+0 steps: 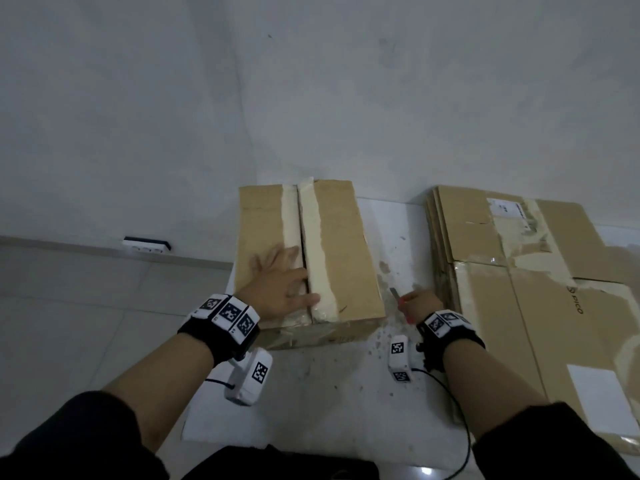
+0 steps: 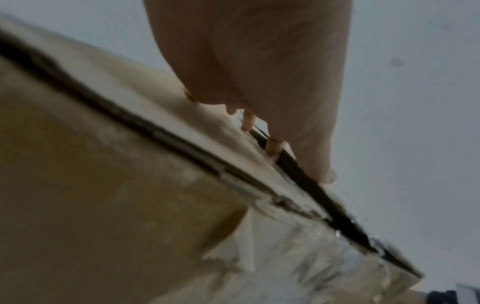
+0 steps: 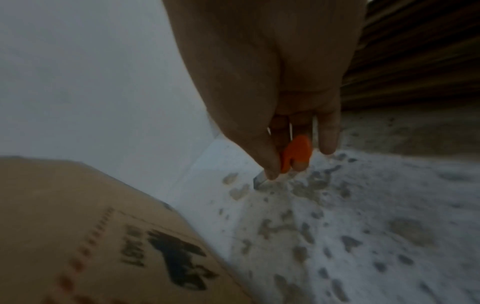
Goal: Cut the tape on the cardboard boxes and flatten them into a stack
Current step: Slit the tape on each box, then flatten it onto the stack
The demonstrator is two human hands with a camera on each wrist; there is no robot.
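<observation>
Your left hand (image 1: 282, 284) lies flat, fingers spread, steadying the cardboard box (image 1: 341, 251) w/ its slit tape seam (image 1: 302, 237). Right hand (image 1: 419, 304) grips the orange box cutter (image 3: 296, 153), parked clear on the right.

Cutter (image 3: 296, 154): handle mostly hidden inside right hand (image 3: 272, 82); blade tip blurred, possibly touching floor. Flattened stack (image 1: 540, 282): cut off at right frame edge. Box (image 3: 78, 226) print blurred, unreadable.

Matt brown cardboard box (image 1: 332, 244) with pale glossy tape (image 1: 320, 251); orange plastic cutter (image 3: 296, 153), metal blade.
</observation>
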